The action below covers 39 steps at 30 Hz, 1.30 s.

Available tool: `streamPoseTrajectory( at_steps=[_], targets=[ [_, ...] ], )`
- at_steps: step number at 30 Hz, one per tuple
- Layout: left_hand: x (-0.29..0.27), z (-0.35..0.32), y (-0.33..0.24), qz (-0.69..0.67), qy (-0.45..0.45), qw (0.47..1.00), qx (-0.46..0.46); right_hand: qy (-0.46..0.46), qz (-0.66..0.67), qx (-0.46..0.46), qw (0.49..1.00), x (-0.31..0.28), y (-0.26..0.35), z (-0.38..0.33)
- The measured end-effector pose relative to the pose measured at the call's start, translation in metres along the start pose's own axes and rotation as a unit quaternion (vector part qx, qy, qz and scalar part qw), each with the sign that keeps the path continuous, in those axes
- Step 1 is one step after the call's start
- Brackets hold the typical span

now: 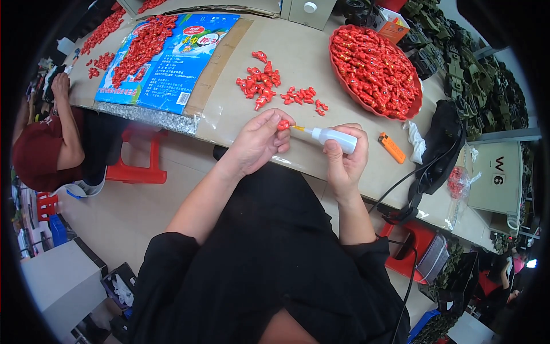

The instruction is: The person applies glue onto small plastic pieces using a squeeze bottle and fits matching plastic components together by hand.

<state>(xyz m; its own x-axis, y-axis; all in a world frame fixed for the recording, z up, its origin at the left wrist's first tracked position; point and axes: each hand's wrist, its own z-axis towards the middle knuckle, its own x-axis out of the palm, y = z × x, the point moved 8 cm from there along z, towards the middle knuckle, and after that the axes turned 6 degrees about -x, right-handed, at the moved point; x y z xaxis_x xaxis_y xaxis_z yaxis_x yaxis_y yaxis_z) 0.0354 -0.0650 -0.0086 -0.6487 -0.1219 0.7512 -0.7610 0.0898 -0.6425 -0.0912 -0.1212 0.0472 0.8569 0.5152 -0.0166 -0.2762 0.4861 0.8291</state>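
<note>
Left hand [259, 140] pinches a red piece [283, 124] over the table [309, 63] edge, steadying it; right hand [345, 155] wraps a bottle [333, 136], nozzle touching the piece; loose pieces [260, 80] and full tray [375, 69] within reach.

Table [321, 63]: tan top, covered with clear film. A red tray [413, 109] heaped with small red parts is set at the right. Two loose clusters of red parts [260, 80] are laid near the middle. A blue printed sack [172, 69] is spread flat at the left, with more red parts piled on it. An orange lighter [393, 148], a white rag [416, 142] and a black bag [444, 135] are placed near the right front edge. A grey box [309, 10] is stood at the far edge.
</note>
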Motion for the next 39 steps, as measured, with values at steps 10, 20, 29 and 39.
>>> streamPoseTrajectory(
  at_steps=[10,20,29,39],
  targets=[
    [0.0015,-0.0006,-0.0003,0.014,0.008,1.0,0.004,0.002,-0.01,-0.007,1.0,0.0,0.0023,0.0009],
    [0.0021,-0.001,-0.0011,0.015,0.004,1.0,0.009,0.007,-0.019,-0.026,0.999,0.0014,0.0044,-0.001],
    [0.0023,-0.0013,-0.0003,0.014,-0.001,1.0,0.011,-0.004,-0.003,-0.013,1.0,0.0005,0.0018,-0.0036],
    [0.0017,-0.0011,-0.0006,0.017,0.004,1.0,0.021,-0.027,0.041,0.012,0.999,-0.0018,-0.0026,-0.0058]
  ],
)
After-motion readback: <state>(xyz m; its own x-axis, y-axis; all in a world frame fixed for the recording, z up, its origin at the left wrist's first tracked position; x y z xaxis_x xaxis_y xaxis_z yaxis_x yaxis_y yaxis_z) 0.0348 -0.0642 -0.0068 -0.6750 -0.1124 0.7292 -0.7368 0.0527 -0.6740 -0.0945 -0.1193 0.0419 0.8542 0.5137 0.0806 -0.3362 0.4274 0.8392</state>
